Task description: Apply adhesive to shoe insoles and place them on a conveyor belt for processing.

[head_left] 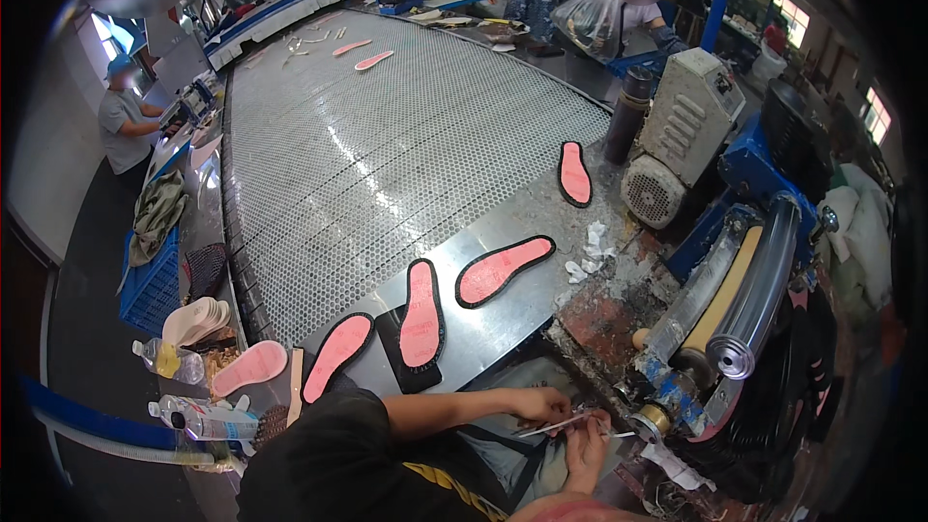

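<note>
My left hand (pixel 543 406) and my right hand (pixel 585 445) are close together at the lower right, below the metal table's edge. Both have their fingers closed on a thin pale strip (pixel 546 427), whose exact kind is too small to make out. Its far end sticks out past my right fingers, towards a brass-coloured roller end (pixel 652 420). Beyond my hands lie pink insoles with black rims: one insole (pixel 505 271) slants on the bare metal, another insole (pixel 421 314) rests partly on a black pad (pixel 393 338), and a third insole (pixel 336 356) is near my left sleeve.
A mesh conveyor (pixel 367 155) stretches away, with pink pieces at its far end. At right stands a roller machine (pixel 754 280) with a motor (pixel 667 164), beside a dark flask (pixel 630 116) and another insole (pixel 574 174). Bottles (pixel 169 361) stand left. Several people work around.
</note>
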`<state>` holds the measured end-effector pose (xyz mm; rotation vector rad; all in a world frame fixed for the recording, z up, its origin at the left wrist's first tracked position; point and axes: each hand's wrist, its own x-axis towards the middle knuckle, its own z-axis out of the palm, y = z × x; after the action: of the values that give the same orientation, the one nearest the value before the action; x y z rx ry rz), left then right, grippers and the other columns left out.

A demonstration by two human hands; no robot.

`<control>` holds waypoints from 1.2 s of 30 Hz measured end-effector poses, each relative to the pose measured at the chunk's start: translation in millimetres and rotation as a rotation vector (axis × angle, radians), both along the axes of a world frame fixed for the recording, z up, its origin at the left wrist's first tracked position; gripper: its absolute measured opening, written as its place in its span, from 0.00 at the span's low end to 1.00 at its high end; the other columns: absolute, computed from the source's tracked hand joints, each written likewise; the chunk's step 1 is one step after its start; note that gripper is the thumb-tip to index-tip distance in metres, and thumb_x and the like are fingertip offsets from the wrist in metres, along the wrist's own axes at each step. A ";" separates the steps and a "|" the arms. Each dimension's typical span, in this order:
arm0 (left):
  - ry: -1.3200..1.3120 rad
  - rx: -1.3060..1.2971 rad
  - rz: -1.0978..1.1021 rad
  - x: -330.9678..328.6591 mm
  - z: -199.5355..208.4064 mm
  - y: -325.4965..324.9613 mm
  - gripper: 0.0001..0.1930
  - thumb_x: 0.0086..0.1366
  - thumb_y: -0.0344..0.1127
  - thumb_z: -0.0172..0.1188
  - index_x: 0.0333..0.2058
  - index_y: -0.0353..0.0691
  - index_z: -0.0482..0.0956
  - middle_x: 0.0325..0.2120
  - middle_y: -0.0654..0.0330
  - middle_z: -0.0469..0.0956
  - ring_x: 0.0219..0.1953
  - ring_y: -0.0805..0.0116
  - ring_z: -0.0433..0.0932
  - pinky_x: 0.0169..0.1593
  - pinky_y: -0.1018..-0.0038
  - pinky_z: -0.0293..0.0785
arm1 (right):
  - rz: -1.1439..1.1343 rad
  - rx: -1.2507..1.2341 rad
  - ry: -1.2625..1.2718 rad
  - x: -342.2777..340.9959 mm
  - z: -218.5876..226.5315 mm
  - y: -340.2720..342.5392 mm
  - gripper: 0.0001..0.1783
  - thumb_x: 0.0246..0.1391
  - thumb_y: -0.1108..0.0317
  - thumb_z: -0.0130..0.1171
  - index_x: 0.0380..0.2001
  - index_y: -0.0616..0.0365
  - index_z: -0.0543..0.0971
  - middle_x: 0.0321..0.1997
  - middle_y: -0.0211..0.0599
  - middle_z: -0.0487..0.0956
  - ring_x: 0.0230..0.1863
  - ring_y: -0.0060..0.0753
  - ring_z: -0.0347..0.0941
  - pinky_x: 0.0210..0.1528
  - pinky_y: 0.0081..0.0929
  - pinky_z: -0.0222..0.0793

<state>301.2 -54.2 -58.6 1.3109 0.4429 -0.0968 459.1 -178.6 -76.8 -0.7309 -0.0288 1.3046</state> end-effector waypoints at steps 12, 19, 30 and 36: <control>0.020 -0.234 0.242 4.7 -2.7 5.4 0.11 0.69 0.40 0.51 0.36 0.37 0.75 0.17 0.63 0.76 0.17 0.76 0.72 0.24 0.79 0.64 | 0.081 -0.102 -0.237 5.2 1.4 -2.9 0.06 0.58 0.71 0.60 0.38 0.55 0.75 0.36 0.31 0.76 0.37 0.30 0.73 0.36 0.30 0.69; -0.032 -0.145 0.129 3.7 -5.8 6.6 0.05 0.61 0.31 0.61 0.29 0.36 0.76 0.16 0.65 0.73 0.20 0.79 0.70 0.24 0.79 0.63 | 0.049 -0.105 -0.179 3.4 7.0 -2.9 0.12 0.55 0.71 0.63 0.40 0.49 0.73 0.36 0.26 0.75 0.35 0.25 0.71 0.36 0.28 0.67; -0.056 -0.003 0.131 5.7 -12.3 4.5 0.09 0.64 0.35 0.58 0.28 0.37 0.76 0.17 0.66 0.73 0.21 0.79 0.69 0.24 0.78 0.62 | 0.241 -0.197 -0.326 0.5 -12.1 2.8 0.12 0.54 0.73 0.64 0.41 0.57 0.73 0.35 0.31 0.76 0.32 0.27 0.72 0.36 0.26 0.69; -0.010 -0.027 0.152 5.8 -16.0 3.7 0.09 0.64 0.35 0.57 0.28 0.37 0.76 0.17 0.67 0.73 0.18 0.80 0.67 0.22 0.78 0.60 | 0.102 -0.226 -0.196 3.5 -3.3 0.0 0.06 0.58 0.70 0.59 0.36 0.51 0.73 0.31 0.31 0.74 0.32 0.27 0.70 0.34 0.27 0.66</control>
<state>306.9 -50.5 -74.7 1.2464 0.5290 0.0302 462.7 -178.6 -80.1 -1.0610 -0.0787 1.3420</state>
